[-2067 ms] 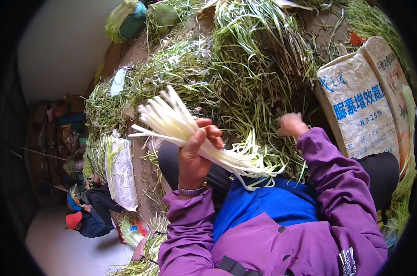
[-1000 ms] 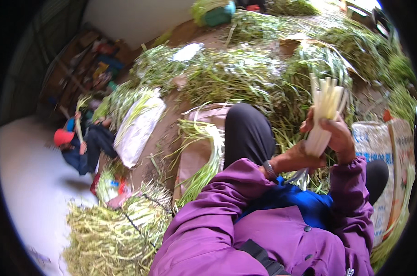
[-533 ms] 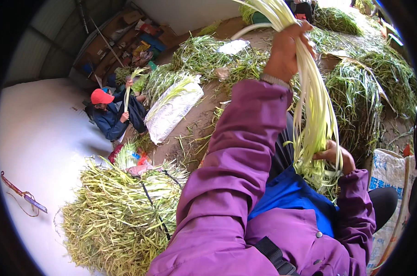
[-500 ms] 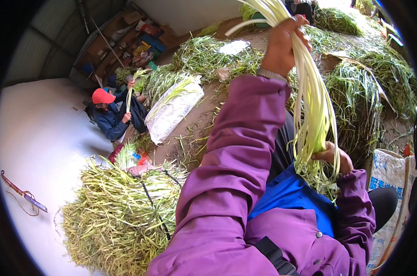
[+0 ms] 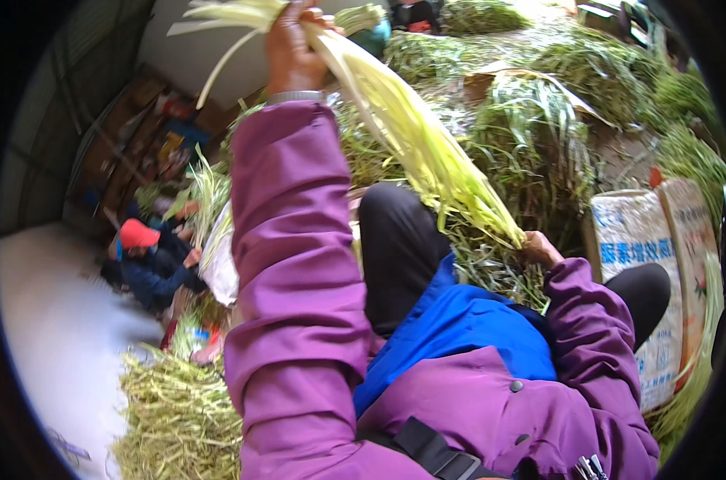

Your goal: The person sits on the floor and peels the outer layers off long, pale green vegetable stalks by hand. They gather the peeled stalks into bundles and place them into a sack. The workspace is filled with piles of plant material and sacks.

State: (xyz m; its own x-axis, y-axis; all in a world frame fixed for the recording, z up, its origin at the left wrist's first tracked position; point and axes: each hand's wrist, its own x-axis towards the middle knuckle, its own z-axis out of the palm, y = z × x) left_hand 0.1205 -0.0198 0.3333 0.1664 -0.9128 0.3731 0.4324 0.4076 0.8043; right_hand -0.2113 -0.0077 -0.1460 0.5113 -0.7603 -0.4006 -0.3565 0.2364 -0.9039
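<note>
Sitting at left: a co-worker (image 5: 156, 276) in a red cap (image 5: 139, 234), hands close to some pale-green stalks (image 5: 209, 190); what those hands grasp is too blurred to tell.
Lower-left heap (image 5: 179, 416): yellow-green stalks piled thickly on the pale floor (image 5: 63, 336), cut off from view by the purple sleeve (image 5: 292, 240).
Left hand (image 5: 295, 50): raised at the upper left of the frame, fingers clenched round the stalk bundle (image 5: 415, 132) near its pale end. Loose ends fan out past the fist, and one stalk curls downward.
Stalk bundle: slanting from the upper left to right of centre, stretched between both hands, over the dark knee (image 5: 399, 240).
Step in hand: from this pose, probably drawing the stalks out to full length and straightening them.
Right hand (image 5: 542, 250): right of centre, apparently pinching the tapered, greener ends; exact finger placement is hard to make out.
Next move: would seem to call for a firm left grip and a gentle right one, since thin tips could tear or slip.
Right-side sack (image 5: 636, 252): pale with blue print, at the frame's right, near the other dark knee (image 5: 647, 300).
</note>
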